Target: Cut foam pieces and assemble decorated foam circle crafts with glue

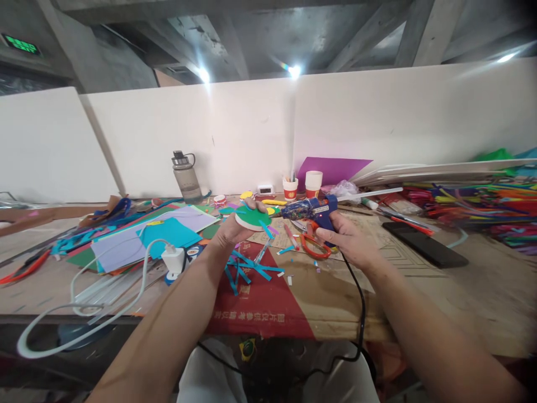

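Mid-frame, the left fingers (260, 205) hold a white-edged green disc (251, 218), the right fingers (342, 225) a blue glue gun (314, 209), over a littered desk (37, 291) backed by white panels (251, 123).

Disc (253, 219) is held in left hand (230, 229), glue gun (309, 209) in right hand (351, 239); strips (247, 264) are spread on cardboard (339, 299), sheets (112, 247) are piled left, phone (423, 244) right, bottle (187, 180) and cups (314, 180) behind.
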Action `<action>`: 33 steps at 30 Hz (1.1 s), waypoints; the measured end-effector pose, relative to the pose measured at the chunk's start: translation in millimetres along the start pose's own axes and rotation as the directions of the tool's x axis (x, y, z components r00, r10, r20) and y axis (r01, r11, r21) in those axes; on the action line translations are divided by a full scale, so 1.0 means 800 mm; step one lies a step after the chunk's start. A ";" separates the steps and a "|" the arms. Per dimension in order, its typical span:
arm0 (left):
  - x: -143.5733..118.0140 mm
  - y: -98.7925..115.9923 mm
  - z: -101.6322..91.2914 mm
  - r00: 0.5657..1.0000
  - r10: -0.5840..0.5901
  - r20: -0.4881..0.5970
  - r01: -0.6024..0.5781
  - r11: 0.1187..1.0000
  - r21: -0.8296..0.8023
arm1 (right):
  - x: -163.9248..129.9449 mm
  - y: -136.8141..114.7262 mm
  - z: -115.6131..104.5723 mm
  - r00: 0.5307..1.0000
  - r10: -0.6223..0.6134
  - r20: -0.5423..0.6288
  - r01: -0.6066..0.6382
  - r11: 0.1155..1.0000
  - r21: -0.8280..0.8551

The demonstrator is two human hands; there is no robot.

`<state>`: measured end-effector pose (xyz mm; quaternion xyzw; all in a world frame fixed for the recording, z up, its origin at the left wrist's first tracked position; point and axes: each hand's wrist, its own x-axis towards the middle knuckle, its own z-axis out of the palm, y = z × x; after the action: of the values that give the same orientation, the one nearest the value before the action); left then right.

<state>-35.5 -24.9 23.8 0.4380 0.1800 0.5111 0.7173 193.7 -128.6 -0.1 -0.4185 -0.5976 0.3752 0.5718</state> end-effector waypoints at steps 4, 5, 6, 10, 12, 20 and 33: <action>0.005 -0.002 -0.004 0.998 -0.053 0.045 0.052 0.999 0.012 | 0.000 0.001 0.001 1.000 0.008 -0.008 -0.008 1.000 -0.010; 0.006 -0.002 -0.005 0.997 -0.061 0.054 0.060 0.998 0.013 | 0.000 0.001 0.001 1.000 0.008 -0.013 -0.008 1.000 -0.012; 0.006 -0.003 -0.005 0.996 -0.062 0.058 0.061 0.998 0.015 | 0.000 0.001 0.001 1.000 0.007 -0.016 -0.008 1.000 -0.014; 0.005 -0.003 -0.005 0.999 -0.045 0.019 0.044 0.998 0.034 | 0.001 0.002 0.000 1.000 0.009 -0.015 -0.009 1.000 -0.026; 0.005 -0.003 -0.003 0.999 -0.042 -0.002 0.042 0.998 0.036 | 0.001 0.003 -0.001 1.000 0.011 -0.017 -0.011 1.000 -0.027; 0.004 -0.002 -0.001 0.999 -0.050 -0.020 0.051 0.998 0.040 | 0.001 0.005 -0.001 1.000 -0.001 -0.009 0.001 1.000 -0.002; 0.008 -0.003 -0.007 0.997 -0.027 0.073 0.027 1.000 -0.002 | 0.002 0.000 -0.002 0.999 0.033 -0.005 -0.033 0.999 -0.005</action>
<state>-35.7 -17.0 20.3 0.4527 0.1587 0.4854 0.7310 195.3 -127.5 0.7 -0.4306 -0.5902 0.3819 0.5660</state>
